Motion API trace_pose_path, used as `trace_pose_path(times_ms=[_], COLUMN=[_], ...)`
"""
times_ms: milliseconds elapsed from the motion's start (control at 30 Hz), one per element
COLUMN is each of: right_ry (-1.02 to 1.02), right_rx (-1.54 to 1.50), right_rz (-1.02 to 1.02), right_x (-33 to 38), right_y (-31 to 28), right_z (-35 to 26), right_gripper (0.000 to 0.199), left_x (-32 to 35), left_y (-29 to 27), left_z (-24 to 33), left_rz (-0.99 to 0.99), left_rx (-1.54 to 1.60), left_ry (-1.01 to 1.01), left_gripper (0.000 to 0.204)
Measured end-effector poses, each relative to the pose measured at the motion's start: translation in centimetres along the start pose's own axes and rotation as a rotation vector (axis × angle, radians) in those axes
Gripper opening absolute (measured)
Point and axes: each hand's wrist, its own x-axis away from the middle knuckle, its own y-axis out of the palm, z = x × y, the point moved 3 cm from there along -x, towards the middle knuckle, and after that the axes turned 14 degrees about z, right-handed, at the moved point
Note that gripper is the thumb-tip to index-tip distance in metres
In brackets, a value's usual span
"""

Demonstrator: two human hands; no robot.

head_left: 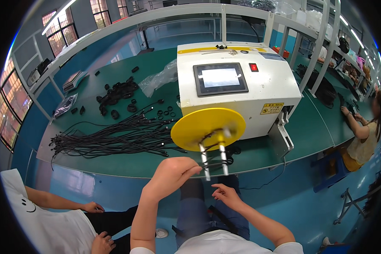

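Head view: I see the left grip (173,173) clamped on black cable (214,164) at the metal pegs (223,157) of the yellow disc (189,127); right grip (227,196) nearby, fingers apart.

Barred windows (61,36) line the left side. A crumpled clear plastic bag (160,79) lies on the green tabletop (158,55). A person in a white shirt (51,226) is at left; a co-worker (365,139) sits on a blue stool (328,171) at right.
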Motion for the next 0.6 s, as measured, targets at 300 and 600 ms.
trace_pose_path(times_ms=[300,600], right_ry=[0.002,0.01], right_rx=[0.003,-0.002], right_rz=[0.0,0.017], right_x=[0.0,0.2], right_y=[-0.2,-0.4], right_z=[0.2,0.6], right_gripper=[0.036,0.035], left_x=[-0.1,0.1], left_y=[1.5,1.8], left_z=[1.1,3.0], left_rz=[-0.002,-0.027], left_rx=[-0.062,-0.209], left_ry=[0.081,0.097], left_gripper=[0.012,0.008])
